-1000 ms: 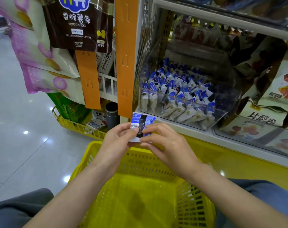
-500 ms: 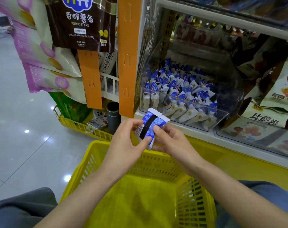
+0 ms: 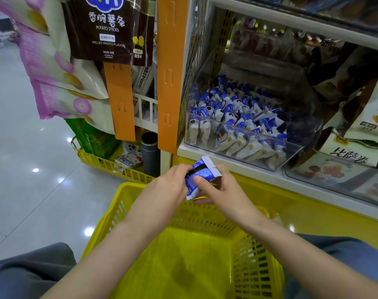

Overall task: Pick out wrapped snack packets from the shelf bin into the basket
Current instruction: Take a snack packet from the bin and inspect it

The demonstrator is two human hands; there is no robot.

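Fingers (image 3: 205, 184) of the left hand (image 3: 162, 193) and right hand (image 3: 224, 192) pinch a blue-and-white snack packet (image 3: 202, 172), tilted, above the far rim of a yellow basket (image 3: 119, 210). Behind it, a clear bin (image 3: 237, 128) stocked with more sits on the shop shelf (image 3: 227, 167); glossy floor tiles (image 3: 32, 190) reflect ceiling lights.

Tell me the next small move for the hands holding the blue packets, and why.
Probably lower both hands a little, back over the yellow basket, and let go. The left hand and right hand both pinch the blue packets just above the basket's far rim, so a short drop should land them inside.
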